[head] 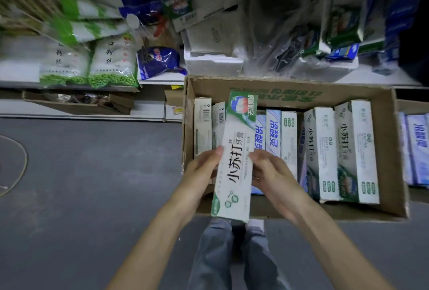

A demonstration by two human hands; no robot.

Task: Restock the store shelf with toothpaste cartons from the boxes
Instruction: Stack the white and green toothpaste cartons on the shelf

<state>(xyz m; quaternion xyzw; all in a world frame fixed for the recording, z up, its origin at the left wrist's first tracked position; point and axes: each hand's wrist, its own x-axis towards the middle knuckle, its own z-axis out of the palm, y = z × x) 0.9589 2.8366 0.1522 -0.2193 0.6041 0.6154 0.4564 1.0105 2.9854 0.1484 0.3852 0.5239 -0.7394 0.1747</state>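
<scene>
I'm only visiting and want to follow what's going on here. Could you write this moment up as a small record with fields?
held item: green-and-white toothpaste carton, raised over the box
left hand: grips the carton's left edge
right hand: grips its right edge
source: open cardboard box
box contents: blue-and-white cartons, standing green-and-white cartons
nearby: bags with green print, left of the box

Bare left grip (200,174), bare right grip (274,173), bare forearms (148,238), faded grey-blue denim trousers (216,257), pale shoe toe (256,222).
</scene>
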